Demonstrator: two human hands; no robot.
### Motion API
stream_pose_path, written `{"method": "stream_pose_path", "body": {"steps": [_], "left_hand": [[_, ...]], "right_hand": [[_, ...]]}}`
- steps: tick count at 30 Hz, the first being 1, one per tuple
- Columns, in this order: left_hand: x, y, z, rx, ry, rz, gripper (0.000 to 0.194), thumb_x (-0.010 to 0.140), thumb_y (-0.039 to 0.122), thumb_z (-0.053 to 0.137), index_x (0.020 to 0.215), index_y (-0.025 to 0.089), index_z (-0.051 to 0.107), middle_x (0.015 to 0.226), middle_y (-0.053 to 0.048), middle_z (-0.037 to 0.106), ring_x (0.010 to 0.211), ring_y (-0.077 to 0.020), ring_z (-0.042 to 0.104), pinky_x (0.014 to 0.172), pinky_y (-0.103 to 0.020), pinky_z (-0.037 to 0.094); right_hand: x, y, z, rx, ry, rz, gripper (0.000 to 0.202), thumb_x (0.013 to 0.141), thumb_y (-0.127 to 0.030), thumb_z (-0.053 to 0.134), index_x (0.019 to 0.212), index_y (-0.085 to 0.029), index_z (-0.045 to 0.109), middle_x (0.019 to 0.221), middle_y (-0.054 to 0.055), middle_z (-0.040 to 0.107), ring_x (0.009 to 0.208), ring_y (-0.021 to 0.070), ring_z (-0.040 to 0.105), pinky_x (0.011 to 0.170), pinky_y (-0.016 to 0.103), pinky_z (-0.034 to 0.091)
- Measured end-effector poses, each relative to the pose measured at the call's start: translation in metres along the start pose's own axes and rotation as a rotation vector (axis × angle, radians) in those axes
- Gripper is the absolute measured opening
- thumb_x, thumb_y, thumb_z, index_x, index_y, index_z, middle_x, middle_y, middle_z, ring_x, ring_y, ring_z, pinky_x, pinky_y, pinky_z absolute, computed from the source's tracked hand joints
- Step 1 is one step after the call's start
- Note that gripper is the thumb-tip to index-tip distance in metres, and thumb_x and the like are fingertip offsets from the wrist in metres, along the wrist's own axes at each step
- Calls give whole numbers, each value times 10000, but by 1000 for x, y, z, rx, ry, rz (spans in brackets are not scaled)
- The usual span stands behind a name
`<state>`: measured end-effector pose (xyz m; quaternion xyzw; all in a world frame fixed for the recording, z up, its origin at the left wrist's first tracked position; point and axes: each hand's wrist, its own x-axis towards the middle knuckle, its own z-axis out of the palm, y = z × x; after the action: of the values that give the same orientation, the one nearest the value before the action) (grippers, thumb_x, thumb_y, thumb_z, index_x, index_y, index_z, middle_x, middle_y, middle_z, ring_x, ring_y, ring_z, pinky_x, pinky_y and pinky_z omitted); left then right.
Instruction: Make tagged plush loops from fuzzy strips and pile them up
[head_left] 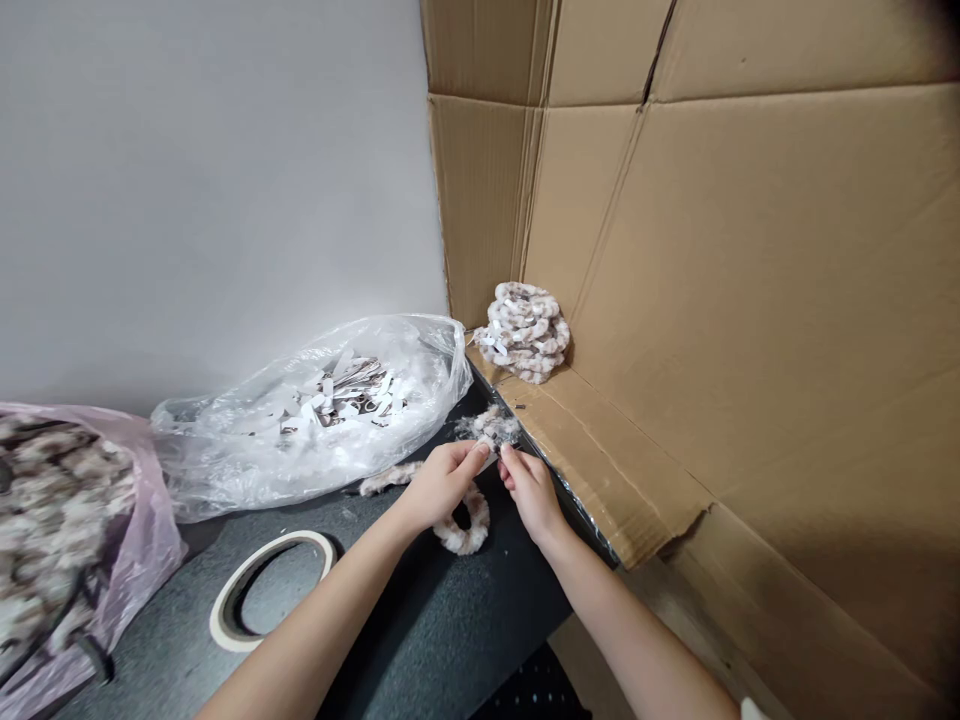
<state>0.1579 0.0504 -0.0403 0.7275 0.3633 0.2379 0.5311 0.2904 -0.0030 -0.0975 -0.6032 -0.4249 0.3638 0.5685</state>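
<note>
A fluffy white-and-brown ring (465, 542) hangs below my left hand (441, 486), whose thumb and fingers are closed on its upper part. My right hand (534, 497) is pinched shut close beside the left fingertips. What sits between the right fingers is too small to make out. Just beyond the fingertips lies a small heap of loose fluff (489, 424). A fluffy strip (388, 479) rests on the dark table to the left of my left hand. Farther back, several similar fluffy rings (527, 335) are stacked on cardboard, with white labels showing.
A clear plastic bag (247, 440) holds white and brown label strips. At far left, a pinkish bag (154, 500) holds many fluffy pieces. A roll of masking tape (225, 600) lies on the dark table (405, 620). Tall cardboard (750, 300) stands along the right side.
</note>
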Motion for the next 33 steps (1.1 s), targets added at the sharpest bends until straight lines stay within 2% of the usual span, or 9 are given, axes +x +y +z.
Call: {"method": "stream_pose_path", "body": {"steps": [5, 22, 28, 33], "left_hand": [[1, -3, 0, 7, 38, -2, 478, 856, 579, 438, 586, 185, 424, 553, 41, 324, 520, -109, 299, 483, -219, 261], [1, 0, 1, 35, 56, -54, 437, 849, 546, 429, 589, 195, 399, 559, 40, 323, 525, -116, 304, 500, -237, 252], [-8, -6, 12, -7, 87, -144, 453, 806, 548, 486, 541, 190, 402, 500, 52, 339, 483, -99, 302, 479, -225, 231], [-8, -20, 32, -140, 175, -301, 401, 828, 520, 420, 577, 214, 355, 454, 87, 275, 381, -70, 235, 395, -198, 209]], "right_hand": [[0, 1, -1, -42, -1, -9, 509, 872, -604, 437, 552, -209, 429, 529, -29, 419, 514, 122, 372, 493, 246, 288], [-5, -1, -6, -130, -3, -10, 497, 891, -580, 418, 571, -200, 435, 533, -33, 415, 526, 116, 371, 524, 247, 282], [-11, -3, -10, -151, -43, 112, 498, 861, -580, 463, 550, -191, 454, 519, -35, 419, 517, 105, 368, 507, 238, 258], [-2, -13, -13, -125, -161, 375, 461, 870, -523, 480, 553, -190, 453, 443, -77, 332, 385, 62, 246, 414, 217, 170]]}}
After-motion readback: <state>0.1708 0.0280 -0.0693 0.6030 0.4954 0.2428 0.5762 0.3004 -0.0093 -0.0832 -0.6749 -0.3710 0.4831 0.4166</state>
